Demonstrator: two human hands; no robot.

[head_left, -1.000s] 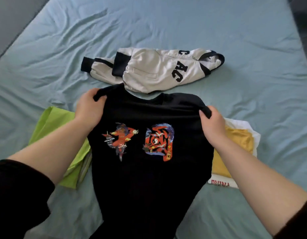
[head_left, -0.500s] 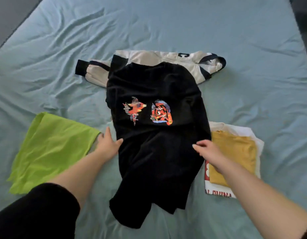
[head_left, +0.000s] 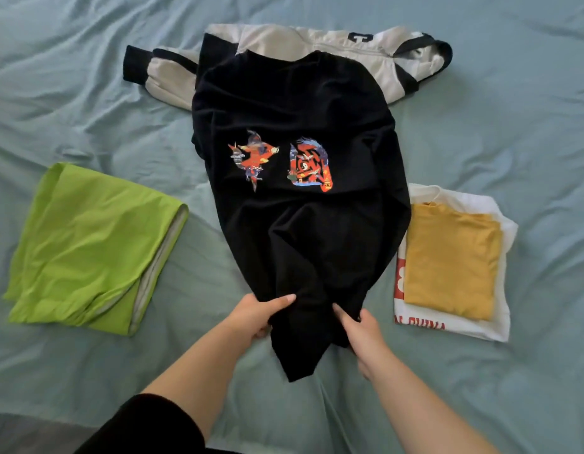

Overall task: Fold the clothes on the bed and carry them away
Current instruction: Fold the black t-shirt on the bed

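Observation:
A black T-shirt point(head_left: 300, 103) with two orange-red prints lies spread in the middle of the bed, its top overlapping a cream and black jacket point(head_left: 356, 50). My left hand point(head_left: 259, 314) grips the shirt's bunched lower edge from the left. My right hand point(head_left: 357, 327) pinches the same hem from the right. A lime green garment point(head_left: 87, 244) lies folded on the left. On the right a mustard yellow top point(head_left: 451, 260) rests folded on a white shirt point(head_left: 464, 329) with red lettering.
The bed is covered by a wrinkled pale blue sheet point(head_left: 87, 93). Its near edge point(head_left: 28, 417) shows at the bottom left, with dark floor below it.
The black T-shirt went from being held up by its shoulders to lying flat on the bed over the jacket. Both hands moved down to its lower hem and closed on it.

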